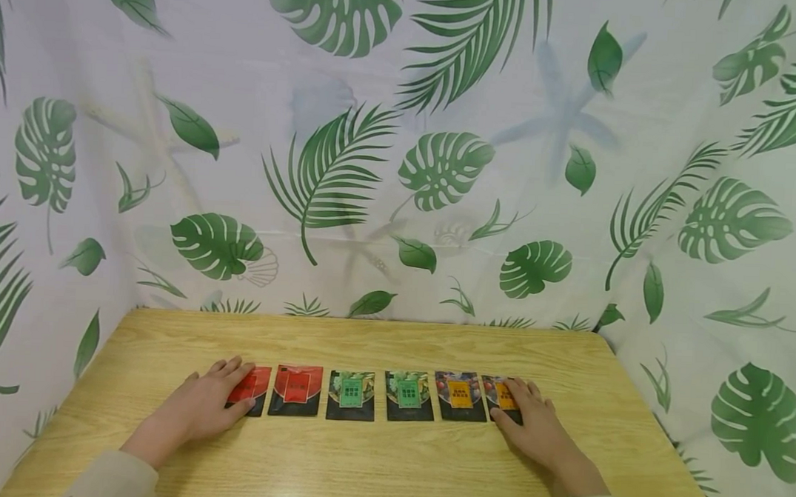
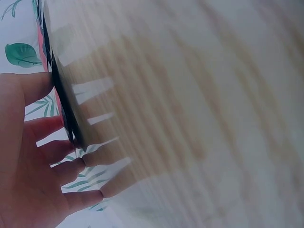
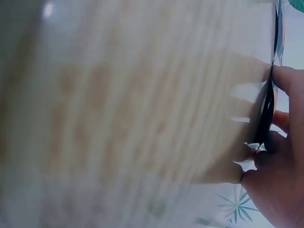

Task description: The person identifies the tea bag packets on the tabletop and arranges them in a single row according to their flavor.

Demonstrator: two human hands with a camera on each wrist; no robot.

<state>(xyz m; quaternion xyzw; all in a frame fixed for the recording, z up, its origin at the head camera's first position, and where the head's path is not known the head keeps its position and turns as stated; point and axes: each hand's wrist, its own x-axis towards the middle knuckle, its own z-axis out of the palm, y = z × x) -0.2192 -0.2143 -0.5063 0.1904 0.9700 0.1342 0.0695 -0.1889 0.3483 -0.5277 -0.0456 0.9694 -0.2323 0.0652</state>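
Note:
A row of flat seasoning packets lies across the wooden table. My left hand (image 1: 207, 405) rests at the leftmost red packet (image 1: 259, 379), fingers spread and thumb touching it; the hand covers part of it. Beside that lies a second red packet (image 1: 295, 389). Two green-labelled packets, one left (image 1: 351, 396) and one right (image 1: 409, 396), occupy the middle. An orange-labelled packet (image 1: 460, 396) follows. At the right end, my right hand (image 1: 538, 429) touches another orange-labelled packet (image 1: 500, 396), partly covering it. The left wrist view shows the left hand (image 2: 38, 161) with fingertips on the tabletop.
The light wooden table (image 1: 362, 469) reaches back to a white curtain (image 1: 383, 277) printed with green leaves, which also closes off both sides. Bare wood lies in front of and behind the row.

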